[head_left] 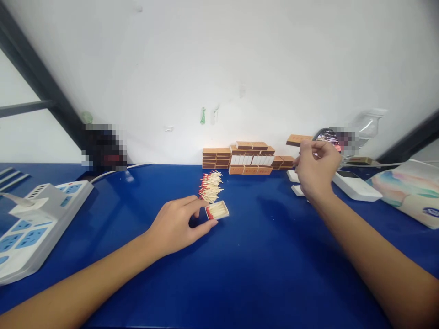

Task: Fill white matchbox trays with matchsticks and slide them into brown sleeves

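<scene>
My left hand (pixel 178 221) grips a matchbox tray (pixel 217 210) between thumb and fingers, low over the blue table. Red-headed matches lie side by side in the tray. Just behind it is a loose pile of matches (pixel 211 186), most heads pointing left. My right hand (pixel 317 167) is raised at the right, pinching an orange-brown matchbox sleeve (pixel 297 140) by its right end; whether anything is inside it cannot be seen. Stacked matchboxes (pixel 252 158) stand against the wall, some with white ends facing me. Small white trays (pixel 297 190) lie below my right wrist, partly covered by it.
A white power strip (pixel 65 228) with a plug occupies the left side. At the right are a white device (pixel 357 185), a tissue pack (pixel 408 192) and a clear plastic bottle (pixel 369 125). The white wall (pixel 192 68) closes off the back of the blue table (pixel 236 278).
</scene>
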Demonstrator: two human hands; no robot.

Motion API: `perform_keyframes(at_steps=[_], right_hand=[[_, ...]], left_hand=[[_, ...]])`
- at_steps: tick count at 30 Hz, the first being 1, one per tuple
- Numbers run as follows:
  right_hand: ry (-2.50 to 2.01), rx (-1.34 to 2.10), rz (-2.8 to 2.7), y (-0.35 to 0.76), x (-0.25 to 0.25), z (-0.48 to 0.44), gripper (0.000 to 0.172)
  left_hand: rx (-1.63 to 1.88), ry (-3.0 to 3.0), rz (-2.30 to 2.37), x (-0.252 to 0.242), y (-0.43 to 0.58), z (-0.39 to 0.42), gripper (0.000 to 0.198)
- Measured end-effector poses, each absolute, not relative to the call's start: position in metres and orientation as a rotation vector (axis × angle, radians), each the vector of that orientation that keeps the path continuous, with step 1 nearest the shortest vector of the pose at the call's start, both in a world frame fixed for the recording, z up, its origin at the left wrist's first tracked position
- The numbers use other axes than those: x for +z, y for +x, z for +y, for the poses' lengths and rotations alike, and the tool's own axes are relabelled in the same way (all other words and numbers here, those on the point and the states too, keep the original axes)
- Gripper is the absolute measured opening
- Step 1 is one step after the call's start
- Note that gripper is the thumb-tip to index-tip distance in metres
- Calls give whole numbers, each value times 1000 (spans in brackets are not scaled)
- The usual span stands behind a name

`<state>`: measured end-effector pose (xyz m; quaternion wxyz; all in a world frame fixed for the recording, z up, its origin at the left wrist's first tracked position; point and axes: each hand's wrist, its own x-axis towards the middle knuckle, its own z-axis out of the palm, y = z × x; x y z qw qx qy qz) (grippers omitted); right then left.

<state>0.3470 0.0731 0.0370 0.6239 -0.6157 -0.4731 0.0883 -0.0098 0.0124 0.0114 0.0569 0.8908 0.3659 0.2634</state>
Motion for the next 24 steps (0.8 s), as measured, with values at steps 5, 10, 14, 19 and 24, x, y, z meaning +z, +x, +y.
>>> perform_keyframes(at_steps=[5,10,14,19,24], right_hand=[[-1292,580,-1170,268,33,34,27],[-1191,989,-1352,231,21,11,32],[-1156,1077,-1364,234,23,10,34],[-1141,1106,-1313,236,21,11,33],[-1137,1098,-1344,235,19,11,32]], left_hand=[[1130,2528,1293,21,-11,17,30],[1120,2463,1313,22,-11,19,33],[1094,2459,1326,19,-10,19,35],[1123,2477,1332,19,-10,20,31],[1134,2497,1309,19,-10,20,28]])
